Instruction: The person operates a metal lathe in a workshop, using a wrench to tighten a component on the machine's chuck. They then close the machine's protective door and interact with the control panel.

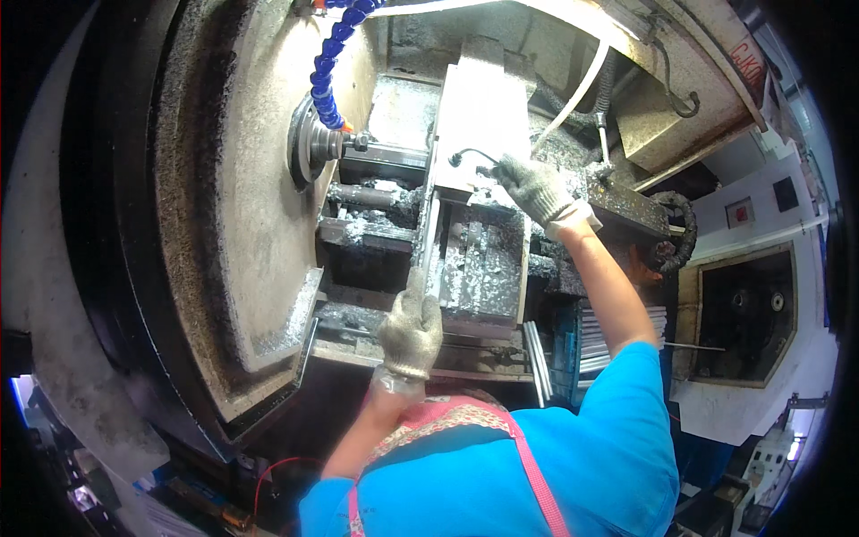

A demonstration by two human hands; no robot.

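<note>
My left hand (412,333), in a grey knitted glove, is at the near edge of the machine slide (483,259). Its fingers are bent, with the index reaching up along a narrow, bright metal strip; whether the hand grips that strip I cannot tell. Farther off to the right, my gloved right hand (535,190) has its fingers drawn together over a pale block-shaped housing (488,112). A thin black curved piece (472,154) runs to its fingertips, and what they pinch is partly hidden. Metal chips coat the slide. Left of it, a round spindle chuck (315,145) projects from the machine wall.
A blue segmented coolant hose (328,67) hangs above the chuck. Several metal rods (617,336) lie by a blue bin (562,362) near my right elbow. A white hose (577,89) and a dark ribbed cable (684,228) hang at the right. A large machine guard (242,197) stands left.
</note>
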